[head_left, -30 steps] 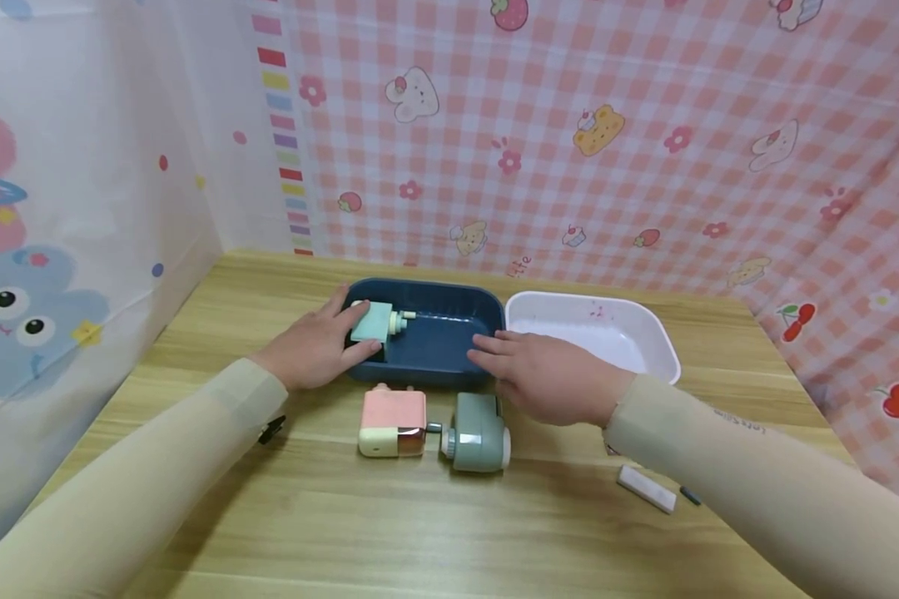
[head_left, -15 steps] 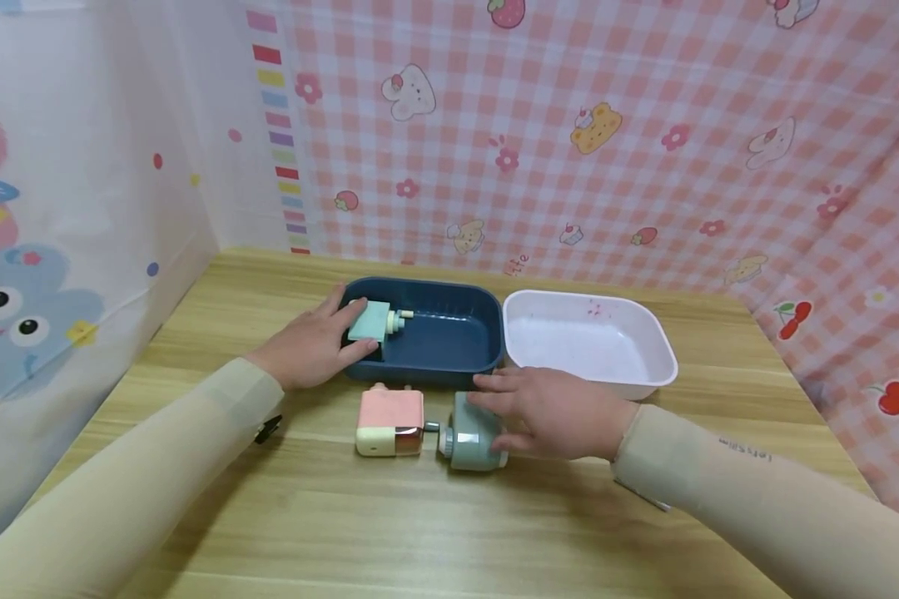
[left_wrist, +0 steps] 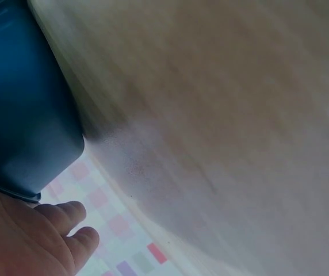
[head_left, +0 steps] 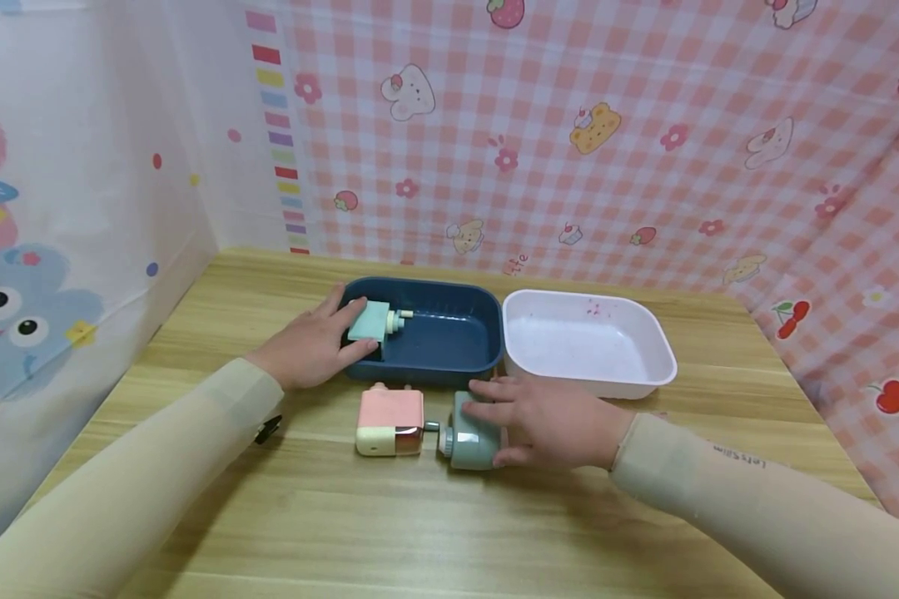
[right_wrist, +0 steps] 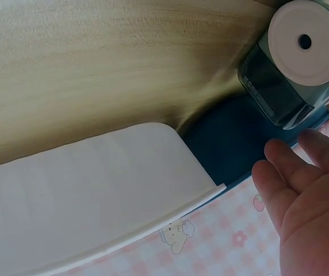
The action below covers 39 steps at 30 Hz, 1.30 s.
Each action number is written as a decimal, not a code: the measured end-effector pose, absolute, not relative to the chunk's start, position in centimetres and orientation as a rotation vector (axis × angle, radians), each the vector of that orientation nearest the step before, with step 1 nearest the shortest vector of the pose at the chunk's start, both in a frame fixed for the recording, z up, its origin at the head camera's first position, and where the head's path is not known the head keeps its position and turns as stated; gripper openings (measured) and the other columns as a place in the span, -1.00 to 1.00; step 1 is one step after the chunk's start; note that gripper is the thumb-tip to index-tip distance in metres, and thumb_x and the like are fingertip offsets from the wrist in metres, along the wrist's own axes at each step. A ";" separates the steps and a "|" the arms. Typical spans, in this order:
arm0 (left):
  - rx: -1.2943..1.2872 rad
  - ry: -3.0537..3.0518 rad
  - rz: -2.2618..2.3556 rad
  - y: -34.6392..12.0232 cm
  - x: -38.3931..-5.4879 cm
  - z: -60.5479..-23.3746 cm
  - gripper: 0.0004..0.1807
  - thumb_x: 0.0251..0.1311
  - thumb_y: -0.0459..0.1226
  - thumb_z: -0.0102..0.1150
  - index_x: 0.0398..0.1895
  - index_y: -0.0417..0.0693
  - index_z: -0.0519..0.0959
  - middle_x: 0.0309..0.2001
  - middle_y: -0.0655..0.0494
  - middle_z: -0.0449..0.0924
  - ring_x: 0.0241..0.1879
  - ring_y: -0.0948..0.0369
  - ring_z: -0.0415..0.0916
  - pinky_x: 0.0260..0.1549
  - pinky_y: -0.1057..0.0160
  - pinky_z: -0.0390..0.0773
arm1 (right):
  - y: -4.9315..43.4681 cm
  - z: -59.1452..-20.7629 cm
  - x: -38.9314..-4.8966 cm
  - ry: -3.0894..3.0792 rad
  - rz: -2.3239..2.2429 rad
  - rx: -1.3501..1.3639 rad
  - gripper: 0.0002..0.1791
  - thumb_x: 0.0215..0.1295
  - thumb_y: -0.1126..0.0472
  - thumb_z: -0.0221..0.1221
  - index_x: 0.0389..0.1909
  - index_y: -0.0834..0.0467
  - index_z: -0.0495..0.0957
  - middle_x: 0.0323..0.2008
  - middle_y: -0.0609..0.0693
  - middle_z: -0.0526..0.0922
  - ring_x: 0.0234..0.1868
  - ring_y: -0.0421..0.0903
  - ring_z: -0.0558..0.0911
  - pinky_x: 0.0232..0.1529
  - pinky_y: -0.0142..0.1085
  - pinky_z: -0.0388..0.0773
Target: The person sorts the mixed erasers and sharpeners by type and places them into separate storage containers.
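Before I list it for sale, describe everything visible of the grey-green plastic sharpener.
The boxy grey-green sharpener looks plastic, with a dark lettered section, a pale holed disc and, opposite, a crank facing the boxy pink sharpener. It rests on the wooden table before the dark blue tray; the right hand overlaps it, contact unclear.

1 white tray point(head_left: 588, 343), pink marks point(head_left: 594, 309) inside, perhaps reflections | wood-grain table point(head_left: 345, 524) | pink-checked cloth point(head_left: 539, 191) behind

Mint sharpener point(head_left: 369, 323) inside navy tray point(head_left: 449, 343), grey-green sharpener point(head_left: 472, 448) on wooden table point(head_left: 345, 524), crank point(head_left: 431, 426) toward the left
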<state>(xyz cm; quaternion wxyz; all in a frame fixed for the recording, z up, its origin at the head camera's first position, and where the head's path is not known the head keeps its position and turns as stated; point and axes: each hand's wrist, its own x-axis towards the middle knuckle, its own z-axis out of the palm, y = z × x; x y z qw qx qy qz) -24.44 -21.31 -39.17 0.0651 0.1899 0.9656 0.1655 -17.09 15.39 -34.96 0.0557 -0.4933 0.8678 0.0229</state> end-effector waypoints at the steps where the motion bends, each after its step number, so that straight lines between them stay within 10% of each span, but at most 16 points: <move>1: 0.573 2.914 0.500 -21.3 -24.5 -39.2 0.02 0.49 0.41 -0.25 0.74 -0.04 -0.07 0.72 -0.30 -0.37 0.66 -0.32 -0.11 0.57 -0.39 0.08 | 15.4 -35.0 -17.1 2.634 0.068 -1.499 -0.17 0.35 -0.30 0.32 0.55 -0.05 0.40 0.56 0.10 0.39 0.51 0.12 0.48 0.47 0.04 0.48; 39: 0.558 2.920 0.507 -21.3 -24.6 -39.4 -0.04 0.52 0.35 -0.19 0.74 0.00 -0.05 0.72 -0.30 -0.37 0.61 -0.38 0.02 0.55 -0.39 0.12 | 15.1 -36.3 -17.0 2.593 -0.078 -1.399 -0.15 0.30 -0.20 0.42 0.57 -0.12 0.37 0.62 0.17 0.25 0.57 0.13 0.38 0.39 0.02 0.58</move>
